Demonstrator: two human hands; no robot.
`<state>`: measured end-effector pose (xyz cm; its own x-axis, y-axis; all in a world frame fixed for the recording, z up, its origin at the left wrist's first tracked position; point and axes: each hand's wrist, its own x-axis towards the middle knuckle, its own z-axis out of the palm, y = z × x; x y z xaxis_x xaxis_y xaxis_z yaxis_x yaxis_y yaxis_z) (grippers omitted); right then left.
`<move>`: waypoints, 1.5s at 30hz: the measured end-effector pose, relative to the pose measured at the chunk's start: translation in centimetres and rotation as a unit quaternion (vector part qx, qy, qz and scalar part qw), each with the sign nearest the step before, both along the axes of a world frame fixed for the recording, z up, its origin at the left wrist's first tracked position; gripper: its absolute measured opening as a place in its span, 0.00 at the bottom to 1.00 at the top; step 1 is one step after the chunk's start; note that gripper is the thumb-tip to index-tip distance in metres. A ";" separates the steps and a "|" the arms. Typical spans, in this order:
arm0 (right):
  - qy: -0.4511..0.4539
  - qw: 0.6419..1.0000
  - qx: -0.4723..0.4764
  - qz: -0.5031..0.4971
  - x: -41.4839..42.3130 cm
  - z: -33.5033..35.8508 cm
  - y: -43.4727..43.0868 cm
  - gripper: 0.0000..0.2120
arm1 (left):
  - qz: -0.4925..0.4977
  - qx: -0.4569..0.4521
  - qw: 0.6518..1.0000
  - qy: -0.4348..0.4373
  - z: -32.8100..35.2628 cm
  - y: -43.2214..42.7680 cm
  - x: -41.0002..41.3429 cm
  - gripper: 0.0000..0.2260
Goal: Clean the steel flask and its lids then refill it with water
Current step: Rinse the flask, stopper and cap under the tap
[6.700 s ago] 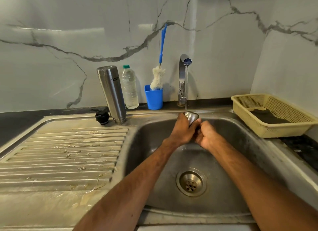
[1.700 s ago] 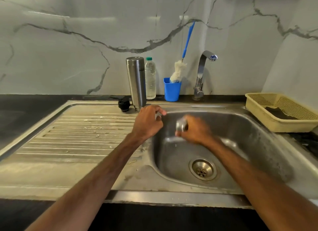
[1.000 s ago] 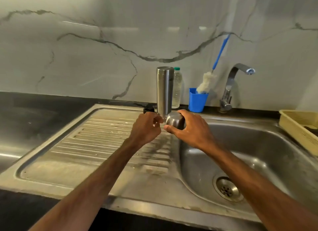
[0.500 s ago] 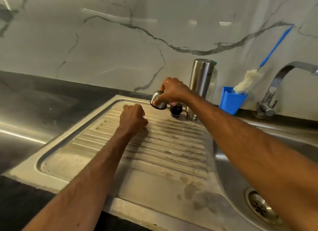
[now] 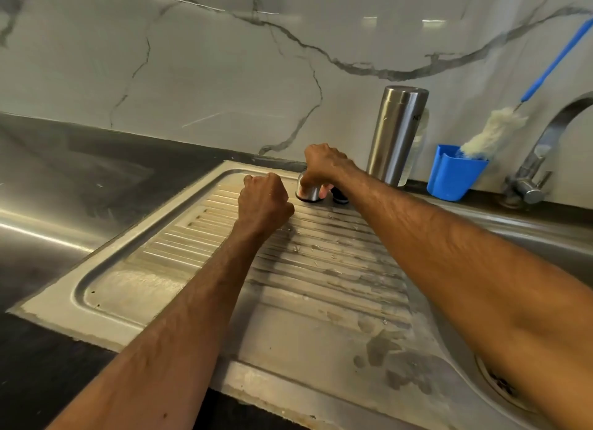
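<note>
Our right hand (image 5: pixel 324 166) half hides the small black stopper (image 5: pixel 340 198) and grips the round steel cap (image 5: pixel 308 193). Our left hand (image 5: pixel 263 202) is fisted, empty.

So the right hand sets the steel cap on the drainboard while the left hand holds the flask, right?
No. In the head view the left hand is curled over the drainboard and holds nothing; the flask stands untouched at the back. The right hand does grip the steel cap.

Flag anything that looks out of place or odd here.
Nothing serious. The steel flask stands apparently upside down by the wall; the right hand grips its steel cap on the drainboard, which shows stains and wet blotches.
</note>
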<state>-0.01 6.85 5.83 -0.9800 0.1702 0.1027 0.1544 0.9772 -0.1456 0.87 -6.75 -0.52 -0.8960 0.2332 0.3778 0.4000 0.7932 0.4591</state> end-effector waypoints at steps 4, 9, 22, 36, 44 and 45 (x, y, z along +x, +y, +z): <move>0.009 1.000 0.013 -0.005 0.1 -0.2 -0.1 0.22 | 0.001 0.000 1.000 0.011 0.0 0.2 0.0 0.09; 0.020 1.000 0.008 -0.004 0.3 -0.5 0.0 0.20 | -0.003 -0.012 1.000 0.010 -0.3 0.3 -0.3 0.08; 0.170 0.984 -0.049 0.029 6.0 1.5 1.7 0.13 | -0.002 0.013 0.999 0.046 1.0 0.7 1.6 0.12; 0.138 0.982 -0.108 -0.073 26.2 -3.0 15.1 0.03 | -0.140 0.019 0.988 0.060 1.8 7.3 10.6 0.12; 0.139 0.971 -0.152 -0.121 31.3 -5.0 20.5 0.06 | -0.246 -0.009 0.969 0.036 2.3 16.5 16.9 0.11; 0.137 0.970 -0.153 -0.127 31.6 -5.2 21.0 0.05 | -0.250 -0.011 0.968 0.026 2.4 17.6 17.5 0.11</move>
<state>31.59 27.86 0.60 -0.8456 0.4659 0.2606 0.2987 0.8175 -0.4924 18.39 10.85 1.88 -0.6493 0.6414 0.4086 0.7582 0.5044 0.4132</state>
